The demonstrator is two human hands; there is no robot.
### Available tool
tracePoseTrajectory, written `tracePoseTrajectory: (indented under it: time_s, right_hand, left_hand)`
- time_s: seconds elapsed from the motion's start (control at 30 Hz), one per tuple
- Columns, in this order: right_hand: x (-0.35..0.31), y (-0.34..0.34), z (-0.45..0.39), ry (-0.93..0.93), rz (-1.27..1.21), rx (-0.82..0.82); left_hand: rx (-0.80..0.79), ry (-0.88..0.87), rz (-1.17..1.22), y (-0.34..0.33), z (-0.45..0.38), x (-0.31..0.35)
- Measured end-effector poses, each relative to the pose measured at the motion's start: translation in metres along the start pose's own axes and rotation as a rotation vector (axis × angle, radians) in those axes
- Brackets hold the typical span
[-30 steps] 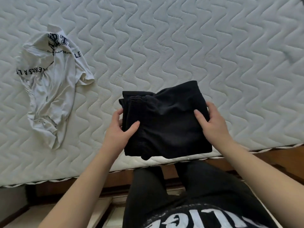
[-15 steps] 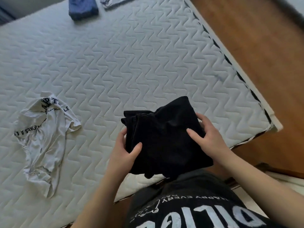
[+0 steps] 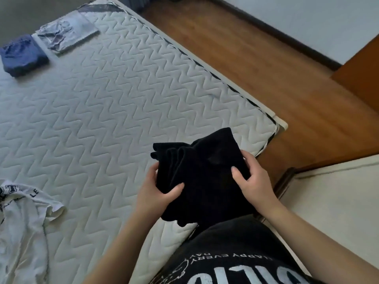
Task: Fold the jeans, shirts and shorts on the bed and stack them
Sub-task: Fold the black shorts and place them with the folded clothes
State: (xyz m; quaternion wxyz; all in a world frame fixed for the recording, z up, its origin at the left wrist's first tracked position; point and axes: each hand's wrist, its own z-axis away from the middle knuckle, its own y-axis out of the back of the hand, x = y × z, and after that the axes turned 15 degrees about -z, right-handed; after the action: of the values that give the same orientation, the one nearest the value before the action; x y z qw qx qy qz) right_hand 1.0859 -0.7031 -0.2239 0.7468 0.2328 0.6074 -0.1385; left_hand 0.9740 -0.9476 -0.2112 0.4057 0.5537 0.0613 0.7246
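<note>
Holding a folded black garment (image 3: 203,177) (shorts or a shirt, can't tell) in both hands, lifted just off the near right corner of the bed (image 3: 123,103). Left hand (image 3: 158,191) grips its left edge, thumb on top, fingers underneath. Right hand (image 3: 253,179) grips the right edge, thumb pressed on top, fingers curled round the side. Layers at the left end look bunched, not flush.

To do it well, judging from this: keep both thumbs clamped so the fold doesn't open, carry it flat, set it down square with the folded pieces, smooth the bunched edge.

Far left on the bed: folded blue jeans (image 3: 22,55), and just beside them, to the right, a folded grey-white garment (image 3: 67,34). Near left: unfolded white T-shirt (image 3: 26,222) with dark lettering, crumpled, still to do. No containers visible; wooden floor (image 3: 276,64) right of the bed.
</note>
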Motion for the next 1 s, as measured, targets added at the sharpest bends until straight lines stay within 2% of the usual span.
tracePoseTrajectory:
  time_s: [0.2,0.57,0.77,1.0]
  right_hand:
    - [-0.006,0.034,0.021,-0.006,-0.006,0.174]
    - [-0.008,0.111,-0.003,0.019,-0.008,0.445]
    - [0.012,0.165,-0.054,-0.034,-0.076,0.476]
    - [0.015,0.245,-0.151,-0.073,-0.143,0.349]
  left_hand:
    - [-0.071,-0.147,-0.083,-0.021,-0.01,0.033]
    - [-0.215,-0.253,-0.114,-0.072,-0.061,0.118]
    - [-0.236,-0.259,-0.15,-0.121,-0.107,0.177]
    - [-0.135,-0.189,-0.14,-0.175,-0.152,0.248]
